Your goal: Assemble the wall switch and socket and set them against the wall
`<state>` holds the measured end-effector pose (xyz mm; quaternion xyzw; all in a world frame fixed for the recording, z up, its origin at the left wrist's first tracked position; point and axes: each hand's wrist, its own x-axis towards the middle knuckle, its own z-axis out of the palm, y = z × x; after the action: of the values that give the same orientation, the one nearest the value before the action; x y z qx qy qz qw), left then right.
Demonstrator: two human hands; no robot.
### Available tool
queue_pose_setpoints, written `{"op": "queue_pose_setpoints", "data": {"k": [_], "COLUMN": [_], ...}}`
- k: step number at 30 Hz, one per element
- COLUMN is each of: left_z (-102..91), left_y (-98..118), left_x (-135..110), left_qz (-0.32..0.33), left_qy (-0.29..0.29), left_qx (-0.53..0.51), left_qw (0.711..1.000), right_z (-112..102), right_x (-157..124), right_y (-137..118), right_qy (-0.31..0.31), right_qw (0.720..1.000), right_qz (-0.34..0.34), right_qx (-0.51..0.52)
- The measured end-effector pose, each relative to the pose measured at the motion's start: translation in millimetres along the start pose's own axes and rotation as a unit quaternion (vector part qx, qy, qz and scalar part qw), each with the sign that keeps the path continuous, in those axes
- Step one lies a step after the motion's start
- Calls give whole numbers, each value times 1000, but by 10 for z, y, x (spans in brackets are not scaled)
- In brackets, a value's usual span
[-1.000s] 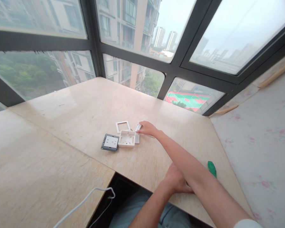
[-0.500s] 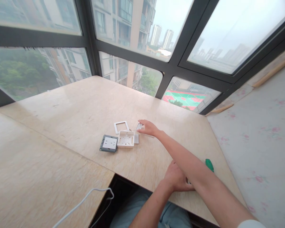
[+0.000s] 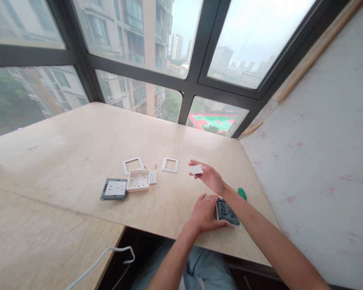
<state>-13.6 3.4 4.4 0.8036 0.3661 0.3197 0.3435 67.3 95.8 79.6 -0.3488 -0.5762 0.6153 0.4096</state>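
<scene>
Between fingers of right hand (image 3: 211,177), white plate (image 3: 196,169), apparently pinched; now nearer the socket unit (image 3: 225,210) gripped by left hand (image 3: 203,213).

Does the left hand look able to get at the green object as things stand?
Probably not directly: the left hand is around one side of the dark-faced module, and the right forearm crosses between it and the green object.

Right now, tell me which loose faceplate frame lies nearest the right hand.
The faceplate frame lying apart, right of the mounting box; the other frame is partly behind that box.
</scene>
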Motion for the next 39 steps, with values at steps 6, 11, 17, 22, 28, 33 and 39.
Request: {"op": "queue_pose_setpoints", "data": {"k": [6,11,17,22,28,33,39], "left_z": [-39,-25,26,39,36,28,27], "left_y": [44,34,-60,-87,-66,-53,-60], "left_x": [14,14,-2,6,9,7,5], "left_qz": [4,10,8,9,10,4,4], "left_qy": [2,-1,-2,-3,-3,-9,-6], "left_qx": [-4,12,42,52,57,60,53], "left_qw": [1000,1000,999,999,998,998,999], "right_z": [-149,-260,-525,-739,-757,-759,-832], "right_x": [-659,-1130,-1594,-1866,-1929,-1865,-1902], "right_y": [-225,-222,-42,192,413,476,463], "right_qy": [63,110,160,175,178,152,99], "right_qw": [988,983,981,962,943,923,921], "right_qz": [-35,-74,-102,-88,-52,-60,-36], "right_qx": [140,126,-48,-188,-277,-349,-374]}}
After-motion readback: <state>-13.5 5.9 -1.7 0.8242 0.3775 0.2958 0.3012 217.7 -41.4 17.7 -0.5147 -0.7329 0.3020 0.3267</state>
